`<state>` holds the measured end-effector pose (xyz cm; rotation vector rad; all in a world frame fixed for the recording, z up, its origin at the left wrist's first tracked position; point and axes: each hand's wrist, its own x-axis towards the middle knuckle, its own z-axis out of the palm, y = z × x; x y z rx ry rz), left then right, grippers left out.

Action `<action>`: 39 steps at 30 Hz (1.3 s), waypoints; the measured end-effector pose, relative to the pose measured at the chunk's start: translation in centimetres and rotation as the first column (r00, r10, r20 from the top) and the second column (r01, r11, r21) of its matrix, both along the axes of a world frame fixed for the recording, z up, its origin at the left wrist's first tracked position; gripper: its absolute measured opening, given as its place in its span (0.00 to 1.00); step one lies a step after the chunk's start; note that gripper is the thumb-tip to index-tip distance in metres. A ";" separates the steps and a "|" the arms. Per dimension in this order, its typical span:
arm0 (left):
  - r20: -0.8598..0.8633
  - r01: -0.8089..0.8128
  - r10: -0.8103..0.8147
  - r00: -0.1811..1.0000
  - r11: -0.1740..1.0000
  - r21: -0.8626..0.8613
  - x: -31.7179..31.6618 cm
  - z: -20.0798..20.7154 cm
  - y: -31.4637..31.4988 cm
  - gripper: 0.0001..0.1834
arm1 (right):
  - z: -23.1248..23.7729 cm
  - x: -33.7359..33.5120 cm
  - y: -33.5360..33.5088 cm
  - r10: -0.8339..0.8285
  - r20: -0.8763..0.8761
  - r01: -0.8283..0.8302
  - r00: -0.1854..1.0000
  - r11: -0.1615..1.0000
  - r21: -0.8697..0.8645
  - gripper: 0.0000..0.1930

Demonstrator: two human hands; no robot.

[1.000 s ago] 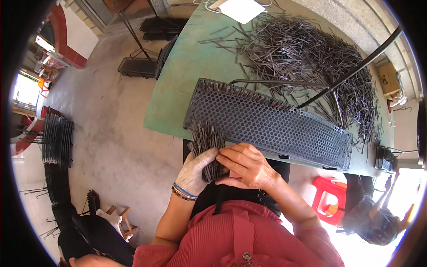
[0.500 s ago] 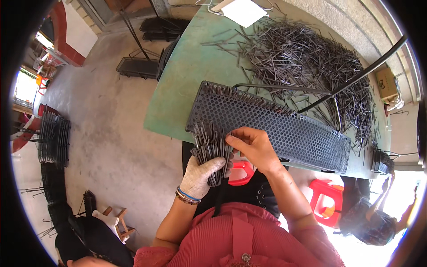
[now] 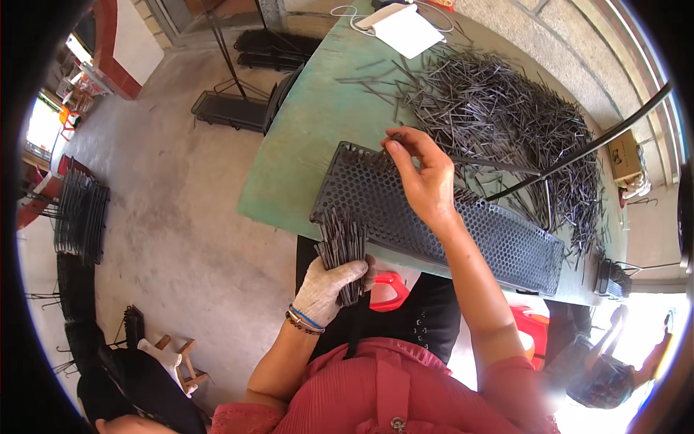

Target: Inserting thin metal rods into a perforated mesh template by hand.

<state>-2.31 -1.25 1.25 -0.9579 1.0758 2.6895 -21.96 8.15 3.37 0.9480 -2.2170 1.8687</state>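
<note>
The gloved left hand (image 3: 325, 284) clamps the lower part of a bundle of thin dark strips (image 3: 338, 242); they look light, stiff and apt to slide, so best held round the middle. Just beyond lies a black perforated tray (image 3: 434, 230), its far edge under the right hand (image 3: 399, 139), whose fingertips nearly meet; I cannot tell whether they pinch a strip. Past that hand spreads a strip pile (image 3: 499, 105).

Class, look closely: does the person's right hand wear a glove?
No: the right hand is bare, while the left hand wears a pale glove.
</note>
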 end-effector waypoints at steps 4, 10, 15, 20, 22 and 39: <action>-0.071 0.078 -0.075 0.995 0.996 0.037 0.4 -0.7 -0.8 0.13 | -0.9 -0.5 -1.3 0.025 -0.028 -0.024 0.999 0.999 0.040 0.09; -0.028 0.079 -0.076 0.997 0.992 0.101 0.3 -0.3 -0.9 0.12 | -1.8 -0.5 -1.2 0.014 -0.088 0.002 0.996 0.982 0.186 0.10; 0.032 0.079 -0.080 0.996 0.997 0.023 0.3 -0.3 -0.6 0.11 | -1.9 -0.4 -1.7 0.048 -0.354 0.050 0.934 0.963 0.263 0.11; -0.009 0.068 -0.068 0.998 0.998 0.017 0.2 -0.4 -0.7 0.11 | -2.0 -0.6 -1.8 0.102 -0.506 0.057 0.857 0.955 0.290 0.12; -0.014 0.073 -0.073 0.997 0.997 0.018 0.3 -0.5 -0.7 0.11 | -2.0 -0.6 -1.9 0.140 -0.556 0.043 0.819 0.952 0.302 0.11; -0.143 0.086 -0.082 0.986 0.996 0.021 -0.6 0.8 -0.7 0.13 | 0.1 4.5 2.5 0.221 0.566 -0.380 0.794 0.908 0.178 0.19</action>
